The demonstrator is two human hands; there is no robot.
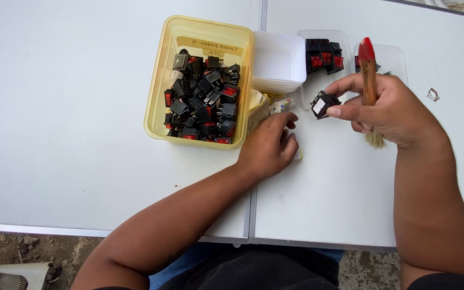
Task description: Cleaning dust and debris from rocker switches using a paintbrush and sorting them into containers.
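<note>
I judge I'm mid-cleaning: my right hand [390, 110] pinches a small black rocker switch [324, 103] and a red-tipped wooden brush [370, 80] above the white table [81, 107], while my left hand [268, 146], curled, fingers a small scrap beside the yellow plastic tub [157, 96] of switches, so brushing needs a regrip.

Black-and-red switches [202, 102] fill a translucent yellow tub [159, 91].
</note>
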